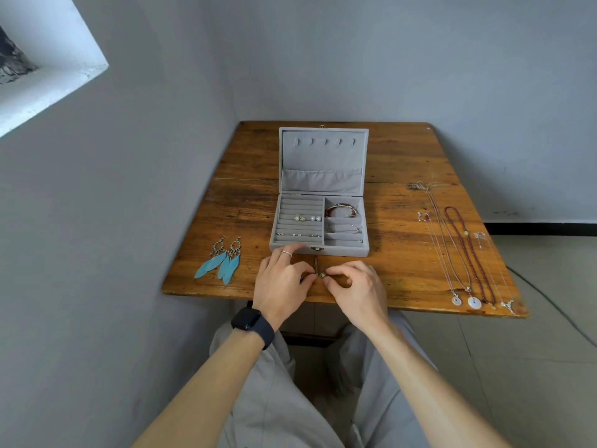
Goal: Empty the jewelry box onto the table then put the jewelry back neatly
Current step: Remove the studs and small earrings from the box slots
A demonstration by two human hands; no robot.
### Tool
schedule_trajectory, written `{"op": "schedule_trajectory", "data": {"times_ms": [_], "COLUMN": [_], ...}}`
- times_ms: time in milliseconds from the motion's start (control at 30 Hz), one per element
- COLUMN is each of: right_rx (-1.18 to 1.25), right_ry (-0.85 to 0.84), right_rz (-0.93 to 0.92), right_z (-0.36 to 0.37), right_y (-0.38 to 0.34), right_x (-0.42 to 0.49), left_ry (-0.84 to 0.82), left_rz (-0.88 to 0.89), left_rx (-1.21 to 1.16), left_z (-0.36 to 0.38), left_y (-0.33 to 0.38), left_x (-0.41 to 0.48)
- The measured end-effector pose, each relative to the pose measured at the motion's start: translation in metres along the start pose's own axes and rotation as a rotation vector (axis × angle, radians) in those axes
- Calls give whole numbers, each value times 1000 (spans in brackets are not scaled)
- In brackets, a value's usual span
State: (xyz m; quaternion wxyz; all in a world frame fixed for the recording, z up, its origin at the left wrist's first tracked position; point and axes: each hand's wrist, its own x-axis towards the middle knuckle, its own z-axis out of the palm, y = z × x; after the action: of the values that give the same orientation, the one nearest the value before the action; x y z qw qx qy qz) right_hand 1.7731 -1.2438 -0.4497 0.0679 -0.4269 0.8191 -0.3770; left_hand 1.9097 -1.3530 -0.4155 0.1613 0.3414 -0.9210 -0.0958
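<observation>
An open grey velvet jewelry box (345, 252) stands mid-table with its lid upright. Small stud earrings (304, 217) sit in its ring rolls on the left, and bracelets (342, 210) lie in its right compartments. Just in front of the box, my left hand (282, 282) and my right hand (353, 286) meet over a small dangling earring (320, 273), each pinching it with fingertips. Two blue feather earrings (223, 261) lie on the wooden table (403, 163) to the left. Several necklaces (465, 247) are laid out in lines on the right.
The table stands in a corner, with grey walls at the left and behind. Its front edge is just under my wrists. A black cable (555, 305) runs over the tiled floor at the right. My knees in grey trousers are below the table edge.
</observation>
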Motion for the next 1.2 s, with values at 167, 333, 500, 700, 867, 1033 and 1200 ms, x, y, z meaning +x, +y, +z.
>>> {"op": "schedule_trajectory", "data": {"times_ms": [167, 333, 500, 700, 867, 1033, 1200], "right_rx": [0, 21, 26, -112, -190, -283, -348], "right_ry": [-7, -11, -90, -152, -140, -129, -128], "right_rz": [-3, -17, -74, -225, -291, -301, -323], "right_z": [-1, -4, -17, -39, -39, -20, 1], "right_y": [0, -1, -2, -7, -29, -43, -48], "right_x": [0, -3, -6, 14, 63, 108, 134], "left_ry": [5, -16, 1, 48, 28, -22, -16], "left_rz": [-2, 23, 46, 35, 18, 9, 38], "left_rx": [-4, -25, -37, 56, 113, 146, 164], "left_z": [0, -2, -14, -32, -38, -32, -22], "left_y": [1, -3, -11, -34, -45, -45, -46], "left_x": [0, -1, 2, 31, 72, 104, 118]}}
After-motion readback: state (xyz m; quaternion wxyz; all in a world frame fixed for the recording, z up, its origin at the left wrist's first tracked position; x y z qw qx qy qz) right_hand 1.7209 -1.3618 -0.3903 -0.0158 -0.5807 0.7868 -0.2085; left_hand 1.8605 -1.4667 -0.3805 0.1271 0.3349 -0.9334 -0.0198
